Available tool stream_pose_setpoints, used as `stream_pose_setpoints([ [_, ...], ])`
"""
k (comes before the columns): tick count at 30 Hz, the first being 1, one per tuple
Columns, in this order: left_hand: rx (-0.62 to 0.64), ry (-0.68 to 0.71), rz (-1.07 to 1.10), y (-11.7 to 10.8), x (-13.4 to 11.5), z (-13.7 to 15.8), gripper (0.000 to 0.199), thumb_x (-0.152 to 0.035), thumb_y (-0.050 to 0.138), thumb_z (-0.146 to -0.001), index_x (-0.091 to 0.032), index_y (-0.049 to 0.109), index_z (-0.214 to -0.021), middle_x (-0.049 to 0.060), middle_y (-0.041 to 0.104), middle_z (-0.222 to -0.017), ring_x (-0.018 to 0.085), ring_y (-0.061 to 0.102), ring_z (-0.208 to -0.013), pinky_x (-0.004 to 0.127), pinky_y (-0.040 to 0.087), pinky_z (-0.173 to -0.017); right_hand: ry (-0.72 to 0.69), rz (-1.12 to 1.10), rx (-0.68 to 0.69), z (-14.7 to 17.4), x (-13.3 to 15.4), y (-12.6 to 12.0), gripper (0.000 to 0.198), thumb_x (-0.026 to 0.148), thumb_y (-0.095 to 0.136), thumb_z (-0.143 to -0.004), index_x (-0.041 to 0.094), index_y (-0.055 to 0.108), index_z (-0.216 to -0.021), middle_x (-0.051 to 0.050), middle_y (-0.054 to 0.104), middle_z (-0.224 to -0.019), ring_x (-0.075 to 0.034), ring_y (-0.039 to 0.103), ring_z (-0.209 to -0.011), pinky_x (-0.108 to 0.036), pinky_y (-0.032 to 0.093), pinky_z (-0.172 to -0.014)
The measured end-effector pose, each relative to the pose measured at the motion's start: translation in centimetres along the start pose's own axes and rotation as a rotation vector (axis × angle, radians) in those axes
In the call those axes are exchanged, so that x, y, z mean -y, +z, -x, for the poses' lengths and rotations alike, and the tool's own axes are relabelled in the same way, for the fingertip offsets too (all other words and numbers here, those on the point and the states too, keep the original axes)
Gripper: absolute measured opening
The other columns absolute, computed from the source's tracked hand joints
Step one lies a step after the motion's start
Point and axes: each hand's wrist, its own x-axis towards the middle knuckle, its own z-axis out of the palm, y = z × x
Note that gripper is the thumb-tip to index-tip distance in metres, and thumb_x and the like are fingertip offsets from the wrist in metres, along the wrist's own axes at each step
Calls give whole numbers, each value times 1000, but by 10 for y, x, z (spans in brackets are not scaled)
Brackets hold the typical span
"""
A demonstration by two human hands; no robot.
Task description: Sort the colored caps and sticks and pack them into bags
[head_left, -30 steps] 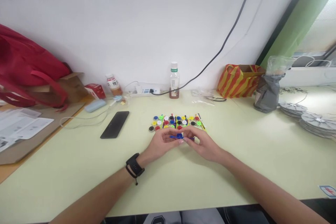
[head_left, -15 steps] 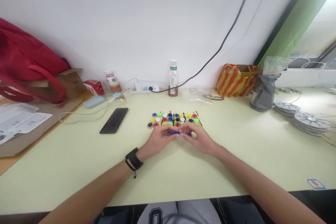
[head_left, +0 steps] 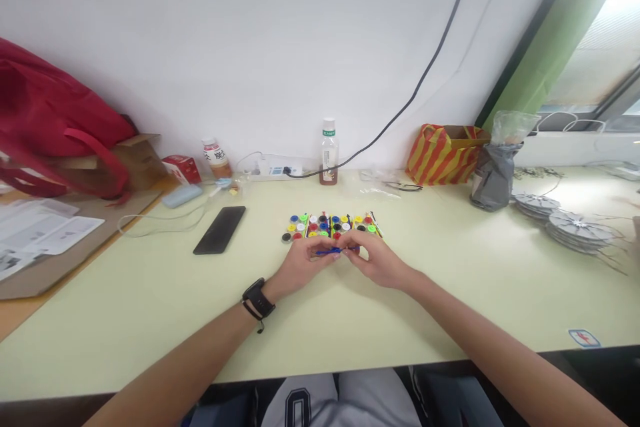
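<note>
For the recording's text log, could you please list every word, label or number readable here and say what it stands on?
"0": large white numeral on the dark shirt front at the bottom edge.
Green-capped clear bottle: label print too small to read.
Orange-capped bottle: dark characters, too blurred to read.
Red carton, white printed papers and small sticker: unreadable.

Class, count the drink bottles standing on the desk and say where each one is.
2. The clear bottle stands by the wall behind the coloured pieces; the smaller orange-labelled bottle stands left of it, beside the red carton.
</note>
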Motion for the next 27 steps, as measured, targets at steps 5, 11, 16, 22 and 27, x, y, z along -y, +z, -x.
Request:
stream_pose_setpoints([
  [5, 8, -12, -12, 0, 1, 0, 28, -32, 80, -86, -18, 77, -110, 10, 78, -108, 23, 74, -98, 35, 60, -92, 42, -35, -56, 9, -3, 7, 15, 19, 54, -97, 23, 64, -108, -6, 72, -103, -20, 68, -94, -34, 54, -85],
  [11, 27, -6, -88, -1, -4, 0, 27, -34, 77, -88, -17, 77, -108, 9, 77, -107, 22, 74, -98, 35, 60, -93, 66, -59, -65, 8, -8, 8, 11, 20, 56, -96, 22, 65, -101, -5, 73, -97, -19, 68, -89, -32, 55, -82],
  [16, 1, 21, -164, -1, -7, 1, 26, -37, 75, -89, -18, 77, -107, 8, 77, -103, 21, 73, -93, 34, 61, -87, 53, -8, -62, 5, -3, 2, 11, 22, 56, -97, 23, 67, -98, -6, 72, -94, -20, 67, -86, -33, 54, -80],
  [22, -65, 72, -250, -5, -6, 0, 22, -37, 78, -86, -18, 78, -96, 7, 78, -93, 20, 72, -84, 31, 60, -78, 91, -40, -30, 5, -3, -2, 10, 30, 59, -97, 23, 66, -97, -4, 70, -89, -18, 63, -80, -32, 53, -76],
  [27, -50, 118, -307, -6, -6, 1, 18, -34, 77, -87, -18, 76, -93, 7, 77, -93, 20, 71, -86, 31, 58, -80, 154, -82, -10, 4, -4, -5, 11, 31, 64, -94, 21, 64, -87, 0, 63, -77, -15, 55, -68, -27, 47, -63],
])
